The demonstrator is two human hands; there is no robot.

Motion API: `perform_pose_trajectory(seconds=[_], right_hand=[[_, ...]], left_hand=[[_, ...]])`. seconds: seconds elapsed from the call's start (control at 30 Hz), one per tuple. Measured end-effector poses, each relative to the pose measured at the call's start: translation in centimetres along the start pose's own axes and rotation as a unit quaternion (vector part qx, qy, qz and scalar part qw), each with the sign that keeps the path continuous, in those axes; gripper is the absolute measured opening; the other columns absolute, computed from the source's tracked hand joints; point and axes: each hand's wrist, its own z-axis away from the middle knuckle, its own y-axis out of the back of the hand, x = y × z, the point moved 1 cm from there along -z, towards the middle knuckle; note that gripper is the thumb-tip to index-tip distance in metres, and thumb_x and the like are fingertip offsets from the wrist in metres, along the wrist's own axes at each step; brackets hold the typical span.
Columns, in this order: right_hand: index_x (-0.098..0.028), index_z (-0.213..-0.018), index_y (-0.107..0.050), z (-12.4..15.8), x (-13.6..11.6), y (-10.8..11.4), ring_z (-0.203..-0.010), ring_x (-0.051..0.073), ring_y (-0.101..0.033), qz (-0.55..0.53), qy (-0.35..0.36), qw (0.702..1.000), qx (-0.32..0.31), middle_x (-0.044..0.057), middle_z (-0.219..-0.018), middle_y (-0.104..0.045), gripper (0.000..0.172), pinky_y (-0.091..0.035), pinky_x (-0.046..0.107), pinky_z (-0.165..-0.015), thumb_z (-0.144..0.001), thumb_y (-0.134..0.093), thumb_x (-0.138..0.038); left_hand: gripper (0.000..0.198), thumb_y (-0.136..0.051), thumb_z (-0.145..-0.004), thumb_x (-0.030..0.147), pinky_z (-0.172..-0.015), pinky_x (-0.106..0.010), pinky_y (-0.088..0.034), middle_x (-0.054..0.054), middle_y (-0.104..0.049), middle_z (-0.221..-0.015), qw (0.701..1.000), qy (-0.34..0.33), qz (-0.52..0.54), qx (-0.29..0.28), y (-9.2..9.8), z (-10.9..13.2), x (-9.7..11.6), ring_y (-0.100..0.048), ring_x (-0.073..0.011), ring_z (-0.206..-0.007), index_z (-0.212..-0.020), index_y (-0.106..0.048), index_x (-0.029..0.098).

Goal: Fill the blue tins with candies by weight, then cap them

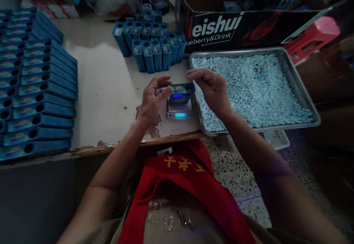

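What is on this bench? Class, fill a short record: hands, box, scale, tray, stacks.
left hand: thumb against the left end of the box
right hand: fingers pinched above the box's right end
box: small, blue, on the scale
scale: beside the left rim of the tray
tray: metal, full of pale blue pellets
flat boxes: blue, stacked far left
upright boxes: blue, behind the scale

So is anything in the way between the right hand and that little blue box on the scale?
Nothing visible. The right hand hovers just right of the little blue box on the scale, by the near-left corner of the tray. The left hand touches the box's other side.
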Motion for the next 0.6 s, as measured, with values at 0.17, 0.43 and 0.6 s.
perform_pose_trajectory(seconds=[0.17, 0.43, 0.6], right_hand=[[-0.035, -0.098, -0.083, 0.0, 0.6, -0.2, -0.131, 0.03, -0.075, -0.026, 0.021, 0.999, 0.011, 0.004, -0.122, -0.084, 0.02, -0.055, 0.054, -0.126, -0.108, -0.074, -0.051], [-0.035, -0.107, -0.089, -0.2, 1.3, -0.9, -0.135, 0.03, -0.076, -0.062, -0.022, 0.998, 0.004, 0.001, -0.126, -0.087, 0.015, -0.054, 0.057, -0.129, -0.1, -0.082, -0.047], [-0.037, -0.112, -0.088, -0.4, 1.9, 0.0, -0.135, 0.026, -0.076, -0.123, -0.036, 0.989, 0.071, -0.002, -0.127, -0.087, 0.015, -0.053, 0.053, -0.132, -0.098, -0.084, -0.037]], left_hand=[[0.069, -0.08, -0.096, 0.082, -0.113, -0.044, -0.061, -0.011, -0.078, -0.134, 1.0, 0.02, 0.0, 0.004, -0.3, 0.1, -0.5, -0.074, -0.0301, -0.132, -0.14, -0.071, 0.03], [0.068, -0.089, -0.092, 0.074, -0.115, -0.046, -0.059, -0.012, -0.079, -0.134, 0.999, 0.035, 0.013, 0.0, -0.9, 0.2, -0.3, -0.074, -0.0297, -0.132, -0.138, -0.072, 0.027], [0.062, -0.093, -0.092, 0.063, -0.119, -0.047, -0.056, -0.013, -0.077, -0.141, 0.999, 0.036, 0.0, -0.003, -1.4, -0.1, 0.1, -0.075, -0.0288, -0.131, -0.138, -0.072, 0.026]])
